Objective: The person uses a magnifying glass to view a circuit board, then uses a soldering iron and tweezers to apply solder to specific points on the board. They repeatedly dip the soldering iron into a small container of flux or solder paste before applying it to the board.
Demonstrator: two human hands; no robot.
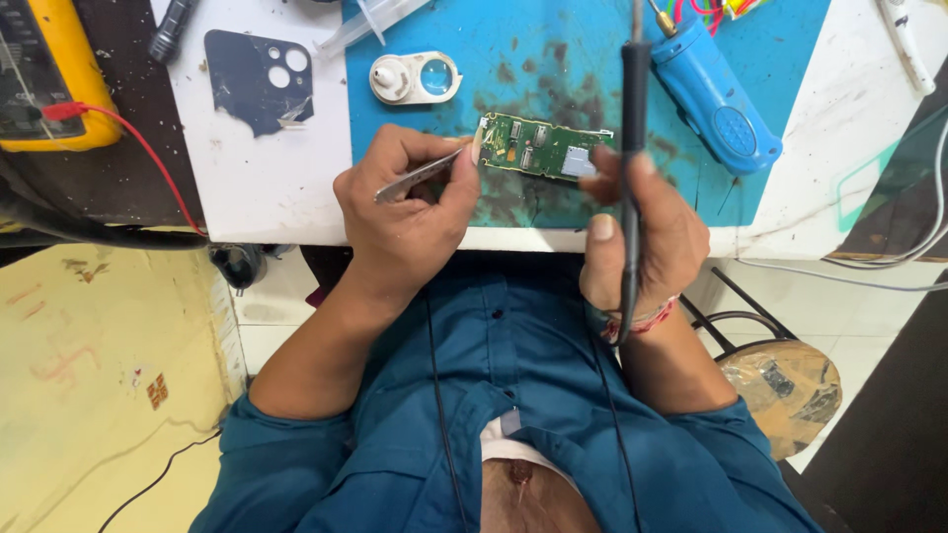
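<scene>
We are soldering: our left hand (pixel 410 212) is closed on tweezers (pixel 420 176) at the green circuit board (pixel 538 148) lying on the blue mat (pixel 780 59), our right hand (pixel 642 237) grips the soldering iron (pixel 632 109); the next touch needs a steady tip

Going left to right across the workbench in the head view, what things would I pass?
Yellow meter → dark phone back cover → white camera-ring part → green circuit board → blue handheld tool.
</scene>
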